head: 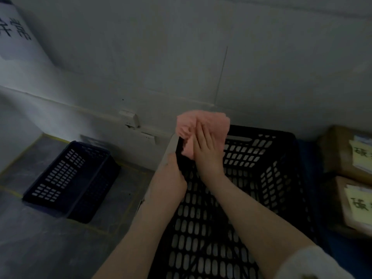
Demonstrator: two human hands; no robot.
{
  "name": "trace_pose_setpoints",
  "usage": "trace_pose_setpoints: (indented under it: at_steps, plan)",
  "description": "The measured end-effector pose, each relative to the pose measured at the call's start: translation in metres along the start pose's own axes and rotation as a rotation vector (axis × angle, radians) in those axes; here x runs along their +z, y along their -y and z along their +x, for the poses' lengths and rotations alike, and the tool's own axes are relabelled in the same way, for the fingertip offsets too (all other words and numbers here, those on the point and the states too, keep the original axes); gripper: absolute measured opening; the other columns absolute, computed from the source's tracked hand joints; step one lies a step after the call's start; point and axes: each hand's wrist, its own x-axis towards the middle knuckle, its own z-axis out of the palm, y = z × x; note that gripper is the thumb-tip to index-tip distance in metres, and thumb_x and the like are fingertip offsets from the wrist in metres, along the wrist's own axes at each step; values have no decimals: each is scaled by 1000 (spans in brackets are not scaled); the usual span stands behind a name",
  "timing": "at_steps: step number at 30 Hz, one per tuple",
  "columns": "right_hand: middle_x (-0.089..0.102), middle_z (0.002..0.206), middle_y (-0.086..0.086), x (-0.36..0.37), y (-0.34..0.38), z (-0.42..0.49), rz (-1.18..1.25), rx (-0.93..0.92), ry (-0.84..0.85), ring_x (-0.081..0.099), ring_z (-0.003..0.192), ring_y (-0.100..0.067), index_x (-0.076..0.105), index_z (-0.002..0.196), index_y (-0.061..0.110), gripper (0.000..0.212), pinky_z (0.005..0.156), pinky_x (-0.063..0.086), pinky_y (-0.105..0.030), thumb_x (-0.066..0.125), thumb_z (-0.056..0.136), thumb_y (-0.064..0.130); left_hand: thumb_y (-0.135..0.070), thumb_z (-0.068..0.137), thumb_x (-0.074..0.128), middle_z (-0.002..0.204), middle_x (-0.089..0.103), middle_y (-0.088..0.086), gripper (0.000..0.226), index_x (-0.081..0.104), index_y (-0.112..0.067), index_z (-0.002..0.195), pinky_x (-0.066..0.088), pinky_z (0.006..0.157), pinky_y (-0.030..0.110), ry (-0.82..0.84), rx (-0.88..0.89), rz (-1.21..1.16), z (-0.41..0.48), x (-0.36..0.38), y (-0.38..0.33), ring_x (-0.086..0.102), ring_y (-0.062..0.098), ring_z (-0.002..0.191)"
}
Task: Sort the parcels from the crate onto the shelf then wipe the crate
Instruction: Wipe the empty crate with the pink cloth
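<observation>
Grey wall (181, 57), L hand (172, 175) on crate (281, 174), R hand (205, 156) on pink cloth (214, 121)

grey floor (40, 248), yellow tape lines (12, 191); small dark basket (66, 178) on it. cardboard boxes (338, 154) on blue surface (308, 158).

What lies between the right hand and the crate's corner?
The pink cloth, pressed by the flat right hand against the black crate; the head view shows it.

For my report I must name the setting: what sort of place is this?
Probably a storeroom or parcel-sorting corner: cardboard parcels with handwritten yellow labels at the right, a black crate with a pink cloth pressed on its rim, and a smaller dark basket.
</observation>
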Motion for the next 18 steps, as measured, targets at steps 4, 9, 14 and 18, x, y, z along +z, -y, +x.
trace_pose_setpoints:
  at_steps: [4,9,14,18]
  plan:
    - [49,141,-15,37,-18,5,-121,-80,-202,44,132,-31,49,134,-1,46,111,26,-47,46,88,5,-8,94,39,104,62,12,55,21,-19,145,49,78,43,-15,21,-27,0,4,1,60,30,90]
    - [48,142,-10,81,-26,-16,-152,-92,277,57,116,-28,42,142,12,60,85,50,-39,53,84,14,-8,93,40,101,61,10,53,25,-20,142,47,75,37,-22,22,-74,0,5,5,58,28,86]
    - [38,147,-10,99,-26,-28,-260,-57,476,47,126,-26,29,147,14,55,94,43,-38,44,96,24,-12,94,42,99,61,8,46,28,-19,137,48,73,38,-19,38,-77,-1,2,3,60,28,85]
    - [20,157,-8,77,-36,-22,-355,-302,473,19,144,-28,23,150,14,62,115,17,-46,42,95,36,-11,94,42,98,62,9,43,30,-17,134,50,72,39,1,17,-59,-2,1,-1,60,29,85]
